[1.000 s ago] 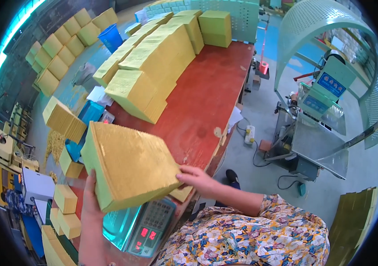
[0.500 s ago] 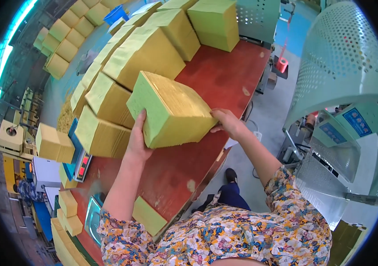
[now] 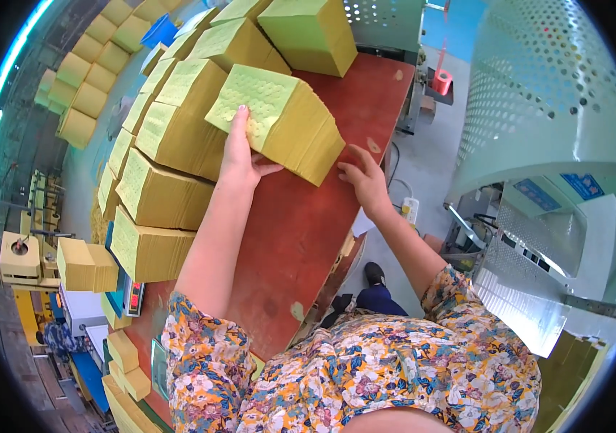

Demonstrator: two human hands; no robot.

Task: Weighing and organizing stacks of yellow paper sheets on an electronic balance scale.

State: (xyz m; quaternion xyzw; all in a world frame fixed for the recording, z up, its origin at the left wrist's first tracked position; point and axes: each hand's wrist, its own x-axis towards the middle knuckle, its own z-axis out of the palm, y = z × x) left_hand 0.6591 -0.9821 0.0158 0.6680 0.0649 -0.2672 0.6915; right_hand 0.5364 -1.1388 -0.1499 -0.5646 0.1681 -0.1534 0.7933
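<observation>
the left hand [image 3: 241, 160] grips the block [image 3: 299, 130], thumb flat on its dimpled face, fingers beneath. the right hand [image 3: 366, 184] is loosely curled, gripping nothing, just beside the block's right corner; contact can't be told. the block is over the table [image 3: 272, 245], tilted, dimpled face up-left, long axis running upper left to lower right.

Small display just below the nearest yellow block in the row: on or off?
On: the display glows red beside the yellow block. Its characters are too small to read.
</observation>
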